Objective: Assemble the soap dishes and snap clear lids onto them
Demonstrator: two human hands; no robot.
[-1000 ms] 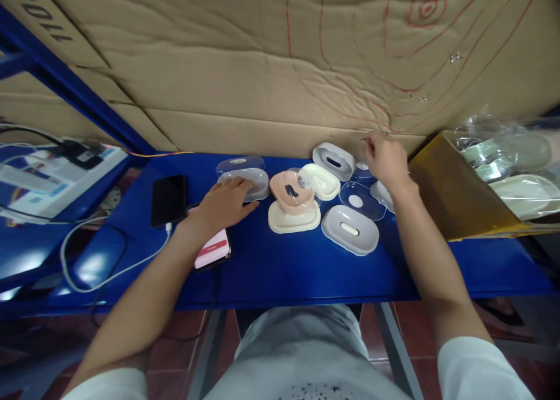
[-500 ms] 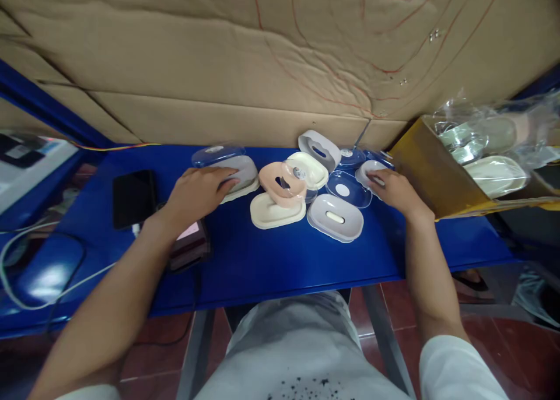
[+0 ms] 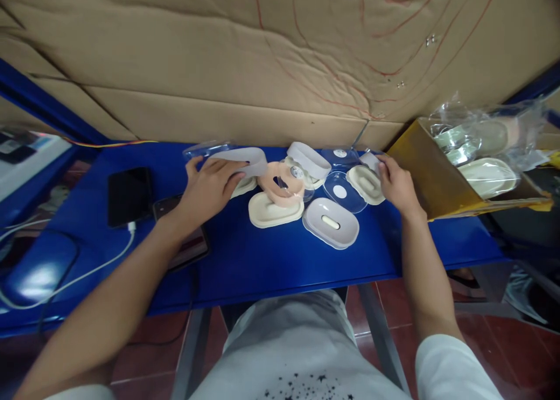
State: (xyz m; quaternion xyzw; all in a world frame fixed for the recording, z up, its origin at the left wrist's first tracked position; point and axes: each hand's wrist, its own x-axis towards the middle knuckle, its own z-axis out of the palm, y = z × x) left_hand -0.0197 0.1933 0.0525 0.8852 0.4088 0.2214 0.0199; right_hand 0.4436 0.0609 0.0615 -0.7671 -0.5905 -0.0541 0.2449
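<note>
My left hand [image 3: 210, 187] has its fingers closed round a grey oval soap dish tray [image 3: 254, 160], tilted up above a cream base [image 3: 245, 187]. At the right, my right hand [image 3: 399, 185] pinches a grey tray [image 3: 371, 162], tipped up beside a cream base [image 3: 366, 184]. Between the hands lie a peach tray [image 3: 273, 181] with an oval slot, a cream base [image 3: 273, 214] in front of it, and a grey dish [image 3: 343, 224] with a cream bar in its centre. Another grey tray [image 3: 310, 160] leans behind them. Clear lids [image 3: 347, 199] lie among the dishes.
A cardboard box [image 3: 413, 175] with plastic-wrapped dishes [image 3: 487, 175] stands at the right. Left on the blue table [image 3: 262, 266] lie a phone [image 3: 128, 196] with a white cable and a second phone [image 3: 192, 248]. A cardboard sheet [image 3: 196, 67] rises behind.
Both hands have lifted and tilted their grey trays, baring the cream bases below. The grey tray at the back sits in a different pose.
</note>
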